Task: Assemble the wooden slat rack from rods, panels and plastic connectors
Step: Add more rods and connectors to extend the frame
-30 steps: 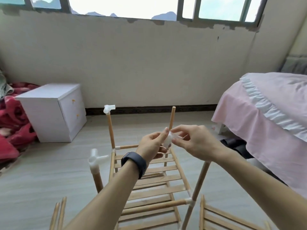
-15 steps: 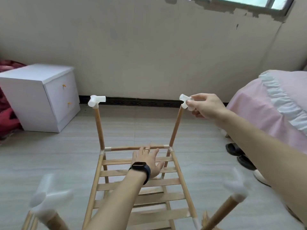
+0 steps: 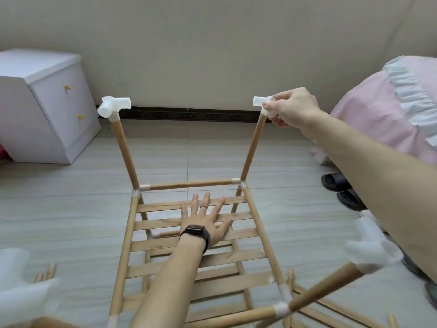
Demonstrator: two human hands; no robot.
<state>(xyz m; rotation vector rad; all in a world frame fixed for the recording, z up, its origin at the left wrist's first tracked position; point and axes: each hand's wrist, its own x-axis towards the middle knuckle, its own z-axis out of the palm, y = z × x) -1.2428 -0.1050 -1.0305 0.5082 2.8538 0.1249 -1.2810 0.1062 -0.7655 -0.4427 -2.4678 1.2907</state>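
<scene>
The half-built wooden rack stands on the floor, its slat panel (image 3: 198, 261) framed by rods. My left hand (image 3: 205, 221) lies flat on the slats, fingers spread. My right hand (image 3: 289, 107) pinches a white plastic connector (image 3: 261, 102) sitting on top of the far right upright rod (image 3: 251, 147). The far left upright rod (image 3: 124, 147) carries another white connector (image 3: 114, 105). Two near uprights with white connectors (image 3: 371, 253) (image 3: 21, 290) are blurred at the frame's lower corners.
A white two-drawer cabinet (image 3: 40, 102) stands at the left by the wall. A bed with a pink cover (image 3: 390, 100) is at the right, black slippers (image 3: 343, 188) beside it. Another slat panel (image 3: 331, 311) and loose rods (image 3: 46, 274) lie on the floor.
My right hand carried the connector from the middle to the top of the far right rod. My left hand let go and dropped flat onto the slats. The view tilted down.
</scene>
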